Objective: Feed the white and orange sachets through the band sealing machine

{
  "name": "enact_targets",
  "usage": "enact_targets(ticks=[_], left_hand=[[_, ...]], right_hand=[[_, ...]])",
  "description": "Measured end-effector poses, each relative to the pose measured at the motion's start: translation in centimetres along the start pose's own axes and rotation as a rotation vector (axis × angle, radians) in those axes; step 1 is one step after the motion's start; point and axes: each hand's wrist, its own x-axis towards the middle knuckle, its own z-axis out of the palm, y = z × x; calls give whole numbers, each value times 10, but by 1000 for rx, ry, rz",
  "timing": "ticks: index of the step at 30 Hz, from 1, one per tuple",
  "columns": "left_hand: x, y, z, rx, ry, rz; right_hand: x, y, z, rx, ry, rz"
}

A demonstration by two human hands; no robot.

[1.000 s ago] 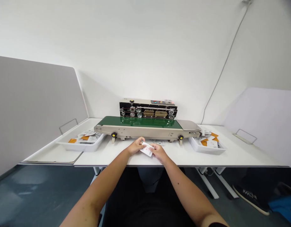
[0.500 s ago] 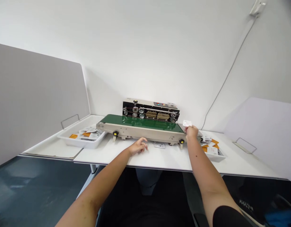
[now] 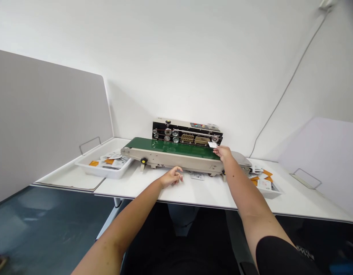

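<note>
My right hand pinches a small white packet by its edge. The packet is above the right part of the green conveyor belt, close to the rollers of the band sealer. My left hand rests at the table in front of the conveyor, its fingers loosely bent and apart with nothing in them. A flat printed packet lies partly beneath the conveyor, just right of my left hand.
A white tray at the left holds several white and orange packets. Another white tray with similar packets stands at the right. Grey panels flank the white table. A cable runs down the wall.
My right hand has moved left with the white packet, from beyond the conveyor's right end to the sealer's rollers. My left hand stays in about the same place; the view has shifted slightly.
</note>
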Motion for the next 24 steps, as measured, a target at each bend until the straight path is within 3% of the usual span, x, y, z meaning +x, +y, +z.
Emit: enact_targets(ticks=[2, 4, 5, 7, 9, 11, 14, 19, 24], left_hand=[[2, -2, -1, 28, 28, 28], [5, -4, -3, 139, 118, 96], [6, -4, -4, 227, 181, 134], [8, -7, -5, 428, 289, 211], [8, -10, -4, 603, 297, 280], [8, -13, -2, 729, 222, 324], [9, -18, 2, 847, 148, 284], [12, -19, 3, 880, 160, 143], [12, -13, 3, 804, 158, 167]], right_hand=[[-24, 7, -5, -61, 87, -182], [-58, 23, -9, -175, 146, -485], [-78, 35, -9, -250, 117, -631], [-116, 65, -7, -425, -158, -772], [-147, 97, -1, -602, -431, -812], [-165, 124, 6, -728, -524, -826], [-171, 144, 13, -885, -507, -822], [-163, 144, 12, -1044, -457, -702], [-165, 139, 8, -988, -583, -750]])
